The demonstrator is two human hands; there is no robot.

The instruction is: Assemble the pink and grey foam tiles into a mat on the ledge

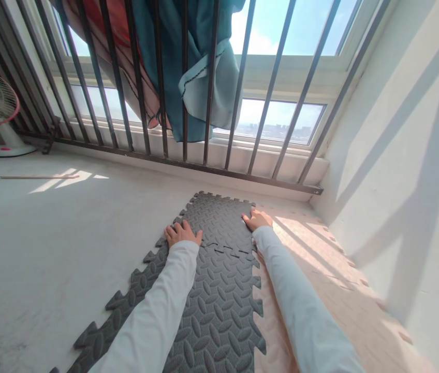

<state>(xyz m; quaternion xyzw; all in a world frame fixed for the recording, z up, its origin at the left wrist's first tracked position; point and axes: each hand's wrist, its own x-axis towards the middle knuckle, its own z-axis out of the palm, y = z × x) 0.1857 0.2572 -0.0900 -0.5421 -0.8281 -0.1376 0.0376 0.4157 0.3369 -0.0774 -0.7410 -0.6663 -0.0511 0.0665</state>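
Observation:
Two dark grey foam mat tiles with a raised oval pattern and jigsaw edges lie end to end on the floor: a near tile and a far tile. A jagged seam runs between them. My left hand lies on the left edge by this seam, fingers spread. Across from it, my right hand rests at the far tile's right edge, thumb apart from the fingers. Under and beside my right arm are pale pink foam mat tiles, bordering the grey ones. My right fingertips are partly hidden.
A dark metal railing stands beyond the mats, with blue-green cloth hanging behind its bars. A white wall closes the right side. On the left floor are a thin stick and a fan.

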